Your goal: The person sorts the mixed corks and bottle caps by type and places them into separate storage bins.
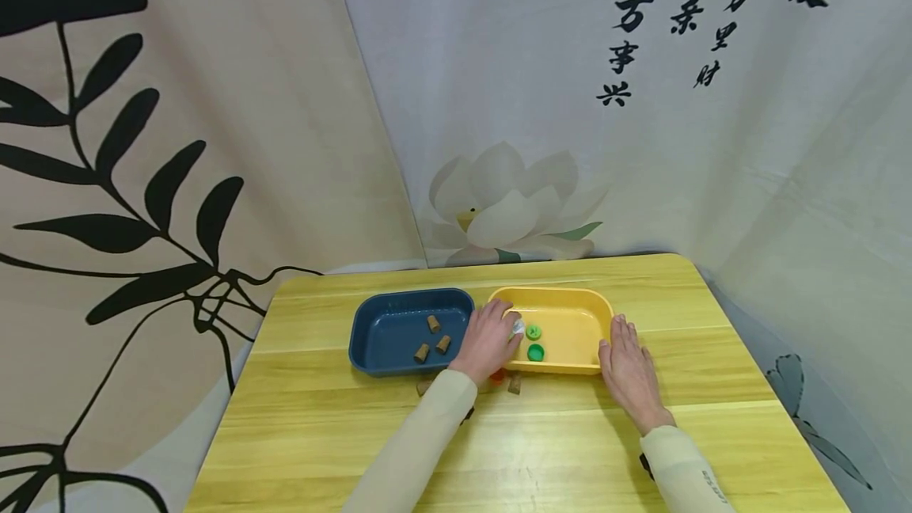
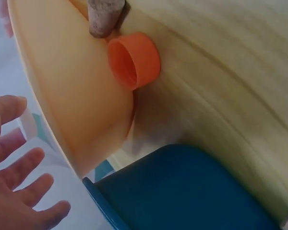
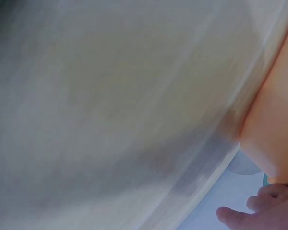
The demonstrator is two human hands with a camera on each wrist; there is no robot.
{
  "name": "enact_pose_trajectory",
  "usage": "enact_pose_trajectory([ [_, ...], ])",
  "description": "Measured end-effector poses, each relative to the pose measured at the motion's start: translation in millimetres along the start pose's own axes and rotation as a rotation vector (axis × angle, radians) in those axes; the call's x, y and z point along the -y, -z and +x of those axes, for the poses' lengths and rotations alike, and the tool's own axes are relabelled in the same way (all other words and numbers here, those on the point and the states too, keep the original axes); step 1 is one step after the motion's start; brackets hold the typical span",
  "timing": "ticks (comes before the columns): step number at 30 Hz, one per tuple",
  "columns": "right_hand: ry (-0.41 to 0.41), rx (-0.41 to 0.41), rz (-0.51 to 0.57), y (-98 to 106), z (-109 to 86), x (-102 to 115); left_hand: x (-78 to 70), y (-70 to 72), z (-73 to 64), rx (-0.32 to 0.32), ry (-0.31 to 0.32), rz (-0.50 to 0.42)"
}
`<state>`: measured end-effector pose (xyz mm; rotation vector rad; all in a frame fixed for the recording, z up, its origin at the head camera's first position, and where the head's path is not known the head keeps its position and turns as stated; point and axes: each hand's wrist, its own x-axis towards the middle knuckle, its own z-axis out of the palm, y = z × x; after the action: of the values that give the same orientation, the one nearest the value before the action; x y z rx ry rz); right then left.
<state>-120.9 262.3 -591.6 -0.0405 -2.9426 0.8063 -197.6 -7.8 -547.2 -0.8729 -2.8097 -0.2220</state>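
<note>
My left hand (image 1: 489, 341) is over the left end of a yellow tray (image 1: 570, 299), pinching a white bottle cap (image 1: 518, 327) between thumb and finger; the other fingers are spread in the left wrist view. Two green bottle caps (image 1: 533, 332) lie inside that tray. Against its right wall rests my right hand (image 1: 632, 370), fingers straight. An orange-red bottle cap (image 2: 134, 61) stands on edge on the table by the tray's near side, partly hidden by the left arm in the head view. Close to it is a cork (image 1: 514, 384).
A dark blue tray (image 1: 361, 331) stands to the left of the yellow one, with three corks (image 1: 433, 324) in it. Another cork (image 1: 423, 387) lies on the wooden table (image 1: 541, 450) in front, partly behind the left sleeve. Printed curtains hang behind the table.
</note>
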Motion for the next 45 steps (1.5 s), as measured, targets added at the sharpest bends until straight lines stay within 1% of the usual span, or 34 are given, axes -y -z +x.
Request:
enact_pose_trajectory([
  [5, 0.001, -0.001, 0.002, -1.2, -0.3, 0.1, 2.1, -4.5, 13.3, 0.044, 0.037, 0.042],
  [11, 0.001, 0.008, 0.007, -2.3, -0.9, 1.3, 6.9, -13.1, 22.1, 0.073, 0.064, 0.055],
  [15, 0.001, 0.000, 0.002, -2.1, 0.3, 2.7, 7.4, -14.4, 23.5, 0.090, 0.082, 0.058],
  [20, 0.002, 0.008, 0.003, -1.5, 1.0, 4.2, 9.3, -16.6, 21.4, 0.109, 0.108, 0.046],
  [24, 0.003, 0.013, 0.006, -1.6, 0.6, 4.1, 10.0, -17.5, 19.0, 0.094, 0.118, 0.024],
  [28, 0.005, 0.010, 0.008, -1.8, 0.5, 3.4, 8.2, -15.1, 14.8, 0.057, 0.115, -0.018],
  [32, 0.009, 0.009, 0.008, -1.6, 0.4, 2.9, 5.1, -12.6, 6.3, 0.009, 0.096, -0.051],
  [38, 0.009, 0.004, -0.002, -0.8, 0.0, 1.5, 0.9, -11.5, -11.4, -0.041, 0.051, -0.047],
  [42, 0.009, 0.006, -0.005, -0.4, -0.5, 0.4, -2.1, -9.0, -25.2, -0.066, 0.038, -0.076],
  [45, 0.010, 0.007, -0.004, -0.4, -1.3, -0.4, -4.7, -5.4, -35.5, -0.066, 0.038, -0.106],
])
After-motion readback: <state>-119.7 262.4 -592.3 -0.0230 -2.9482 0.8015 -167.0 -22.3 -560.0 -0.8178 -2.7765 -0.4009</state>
